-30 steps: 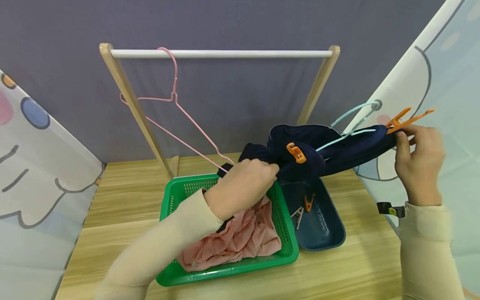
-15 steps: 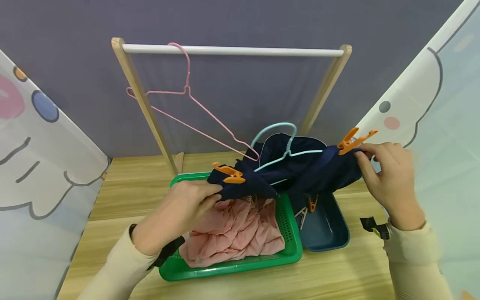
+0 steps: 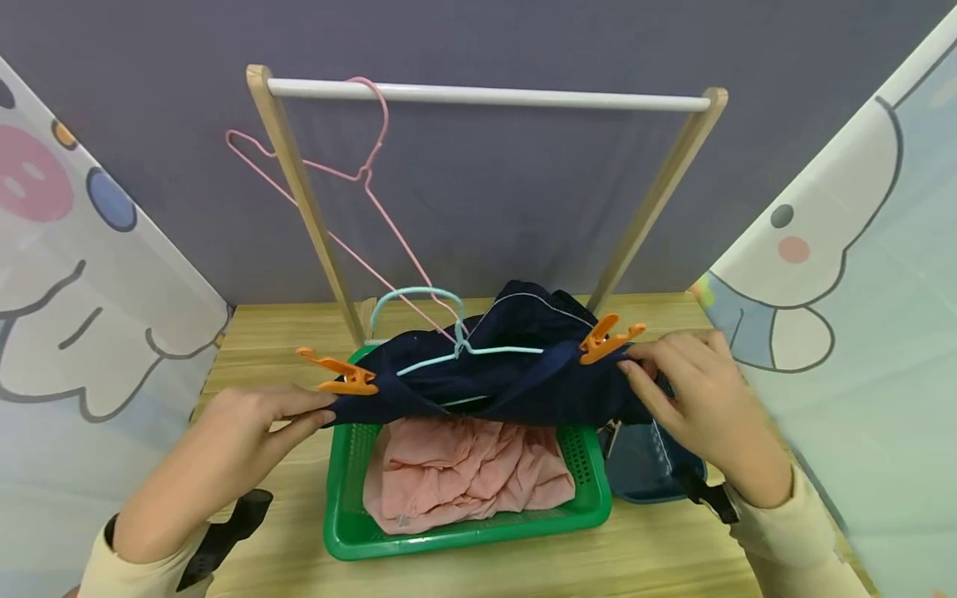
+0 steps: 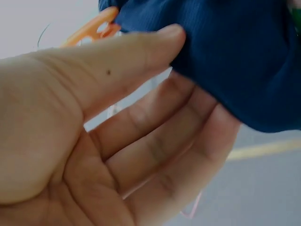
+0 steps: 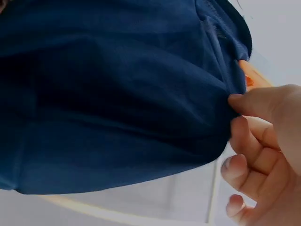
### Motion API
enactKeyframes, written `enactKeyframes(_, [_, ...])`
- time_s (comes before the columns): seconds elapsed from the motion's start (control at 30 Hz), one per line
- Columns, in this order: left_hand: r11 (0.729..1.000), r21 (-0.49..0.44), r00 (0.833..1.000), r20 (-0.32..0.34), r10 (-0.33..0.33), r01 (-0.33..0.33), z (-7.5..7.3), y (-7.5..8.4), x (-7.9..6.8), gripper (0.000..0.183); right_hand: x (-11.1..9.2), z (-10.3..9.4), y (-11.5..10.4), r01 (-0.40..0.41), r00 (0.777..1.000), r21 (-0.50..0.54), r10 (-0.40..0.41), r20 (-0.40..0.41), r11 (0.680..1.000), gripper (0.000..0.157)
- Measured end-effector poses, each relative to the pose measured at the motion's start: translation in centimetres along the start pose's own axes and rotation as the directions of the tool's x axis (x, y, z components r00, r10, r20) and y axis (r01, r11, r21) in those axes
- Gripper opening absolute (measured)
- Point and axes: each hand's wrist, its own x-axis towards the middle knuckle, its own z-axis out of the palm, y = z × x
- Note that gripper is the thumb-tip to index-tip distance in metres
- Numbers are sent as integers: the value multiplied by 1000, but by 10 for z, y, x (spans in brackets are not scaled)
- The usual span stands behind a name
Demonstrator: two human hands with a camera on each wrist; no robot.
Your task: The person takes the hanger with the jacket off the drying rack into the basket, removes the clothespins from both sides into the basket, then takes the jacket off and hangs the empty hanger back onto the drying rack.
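Note:
A navy garment (image 3: 568,403) with white piping stretches between the two hands, above a green basket. My left hand (image 3: 257,436) pinches its left corner; in the left wrist view, the thumb lies on the navy cloth (image 4: 225,61) with the fingers behind it. At the opposite corner, my right hand (image 3: 699,399) pinches the edge between thumb and fingers, also seen beside the cloth (image 5: 117,103) in the right wrist view. A light blue hanger (image 3: 504,350) sits at the garment's top edge, hook up. Orange clothespins clip the cloth near the left hand (image 3: 351,380) and near the right hand (image 3: 601,342).
Below, the green basket (image 3: 478,544) holds crumpled pink cloth (image 3: 463,473). A dark blue tray (image 3: 646,477) with clothespins stands at its right, partly covered. Behind is a rack with a white rail (image 3: 538,97) and wooden legs; a pink hanger (image 3: 392,220) hangs on the rail's left part.
The garment and light blue hanger have swung left and levelled out over the basket. My left hand has shifted to the garment's left corner; the right has come left and lower. The pink hanger has swung.

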Motion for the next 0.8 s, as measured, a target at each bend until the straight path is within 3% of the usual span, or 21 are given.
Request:
enactKeyframes(0.1, [999, -11, 999, 34, -43, 43, 3, -5, -13, 28, -10, 8, -3, -36, 992, 19, 34, 125, 999, 38])
enactKeyframes(0.23, [991, -39, 986, 115, -122, 127, 15, -10, -26, 24, -27, 18, -6, -78, 963, 30, 68, 261, 996, 39])
enactKeyframes(0.37, [980, -43, 964, 193, -181, 193, 27, -14, -33, 19, -43, 28, -10, -87, 934, 57, 61, 351, 995, 36])
enactKeyframes(0.47, [975, -37, 951, 229, -206, 220, 34, -15, -35, 17, -53, 34, -11, -95, 911, 83, 53, 409, 992, 25])
enactKeyframes(0.6, [970, -26, 946, 229, -229, 241, 40, -15, -36, 15, -62, 39, -13, -112, 885, 110, 49, 462, 988, 8])
enactKeyframes(0.8, [964, 9, 941, 216, -261, 266, 44, -11, -35, 14, -69, 41, -13, -166, 861, 123, 83, 502, 979, 12])
